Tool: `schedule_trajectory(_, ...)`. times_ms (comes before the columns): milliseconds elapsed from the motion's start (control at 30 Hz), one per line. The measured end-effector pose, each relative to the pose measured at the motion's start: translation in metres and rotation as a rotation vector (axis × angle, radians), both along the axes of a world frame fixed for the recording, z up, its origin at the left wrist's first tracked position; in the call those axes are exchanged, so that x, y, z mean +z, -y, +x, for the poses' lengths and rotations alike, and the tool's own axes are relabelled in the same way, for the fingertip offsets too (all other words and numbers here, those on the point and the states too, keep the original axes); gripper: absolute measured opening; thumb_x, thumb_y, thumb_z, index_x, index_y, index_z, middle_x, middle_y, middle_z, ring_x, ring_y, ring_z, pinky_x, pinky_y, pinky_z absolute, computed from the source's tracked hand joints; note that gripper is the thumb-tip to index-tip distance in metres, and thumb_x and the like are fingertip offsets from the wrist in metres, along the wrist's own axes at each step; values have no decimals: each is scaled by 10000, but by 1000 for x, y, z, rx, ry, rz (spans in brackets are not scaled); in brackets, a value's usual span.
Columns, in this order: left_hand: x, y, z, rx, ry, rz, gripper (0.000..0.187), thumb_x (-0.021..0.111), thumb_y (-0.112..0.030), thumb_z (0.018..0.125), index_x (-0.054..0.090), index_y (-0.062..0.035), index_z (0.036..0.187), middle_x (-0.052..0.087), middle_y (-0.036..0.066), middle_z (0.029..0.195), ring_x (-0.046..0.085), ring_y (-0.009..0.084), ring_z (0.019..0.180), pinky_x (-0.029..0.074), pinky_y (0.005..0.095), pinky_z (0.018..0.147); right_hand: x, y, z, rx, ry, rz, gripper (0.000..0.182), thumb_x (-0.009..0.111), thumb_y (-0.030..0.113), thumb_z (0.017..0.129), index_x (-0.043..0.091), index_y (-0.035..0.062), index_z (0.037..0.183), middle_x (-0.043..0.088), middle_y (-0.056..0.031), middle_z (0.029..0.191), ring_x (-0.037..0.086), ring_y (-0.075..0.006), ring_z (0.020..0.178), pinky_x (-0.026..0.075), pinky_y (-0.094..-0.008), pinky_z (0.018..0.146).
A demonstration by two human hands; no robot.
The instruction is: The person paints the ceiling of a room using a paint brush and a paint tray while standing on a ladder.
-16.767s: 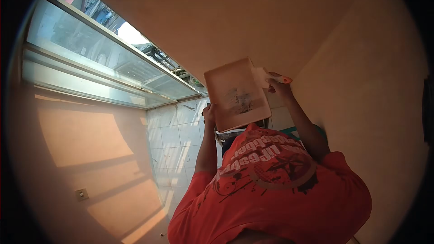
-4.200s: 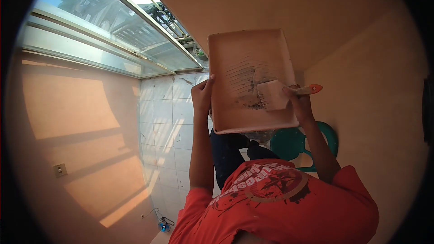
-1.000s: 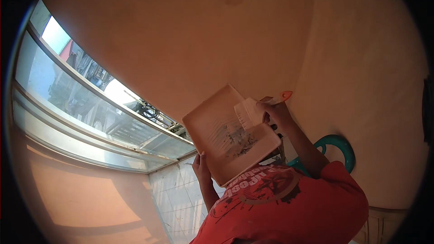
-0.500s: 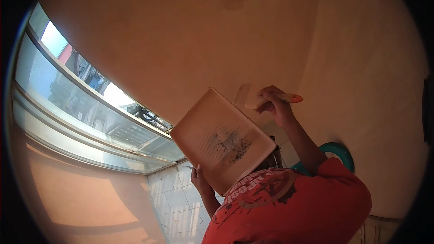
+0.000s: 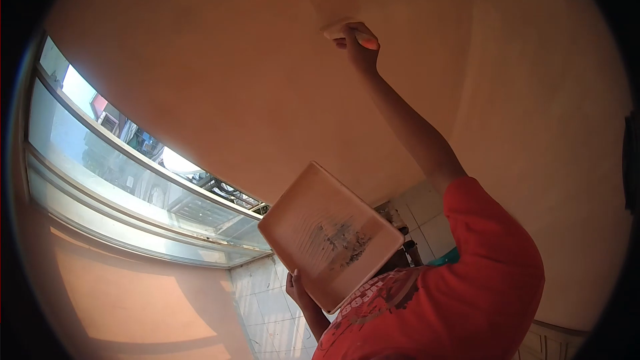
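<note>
Wall [image 5: 253,80] behind brush [image 5: 337,29], its bristles indistinct

Pale, upside-down lettering [image 5: 361,301] on the red shirt [image 5: 477,273], distorted and partly out of sight, no word clearly readable

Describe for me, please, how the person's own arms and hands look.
The left hand and right hand are bare, with no glove visible. The right forearm shows no watch or band. A plain red short sleeve covers the right upper arm, part of a red shirt with dark, splattered print and pale lettering. The left sleeve is out of sight.
</note>
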State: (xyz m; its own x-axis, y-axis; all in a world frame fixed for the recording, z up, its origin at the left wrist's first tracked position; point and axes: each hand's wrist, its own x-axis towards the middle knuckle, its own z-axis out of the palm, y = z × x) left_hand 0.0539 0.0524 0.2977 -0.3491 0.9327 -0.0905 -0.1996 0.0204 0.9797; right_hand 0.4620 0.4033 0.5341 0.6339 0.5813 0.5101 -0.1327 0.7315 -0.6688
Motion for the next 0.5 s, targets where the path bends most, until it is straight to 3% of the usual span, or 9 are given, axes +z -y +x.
schedule_trajectory(100, -4, 1, 3, 40, -29, 14, 345, 602, -283, 950, 633, 44, 1058, 664, 99, 971, 618, 153, 847, 500, 275, 754, -10, -18, -2, -53, -5, 57, 168, 606, 130, 962, 644, -31, 990, 684, -124, 926, 722, -202, 777, 606, -300, 697)
schedule_trajectory(267, -3, 7, 6, 46, 20, 17, 401, 608, -283, 949, 630, 67, 1144, 672, 109, 1025, 633, 168, 897, 509, 281, 791, -113, -27, -12, -127, 48, 60, 107, 601, 99, 960, 647, 4, 945, 676, -68, 839, 683, -142, 697, 573, -273, 660)
schedule_trajectory(333, -7, 8, 3, 64, -7, 6, 408, 608, -286, 950, 628, 67, 1152, 670, 110, 1030, 632, 169, 902, 509, 283, 795, -129, -15, -17, -53, -84, -47, 106, 602, 103, 963, 645, 10, 938, 669, -65, 818, 677, -135, 693, 570, -271, 641)
schedule_trajectory(500, -10, 8, 0, 61, -9, -1, 433, 611, -293, 949, 620, 75, 1178, 667, 116, 1054, 630, 174, 926, 509, 291, 814, -71, -32, -2, -85, -144, 74, 124, 606, 120, 958, 635, 6, 919, 674, -74, 816, 671, -134, 667, 562, -269, 611)
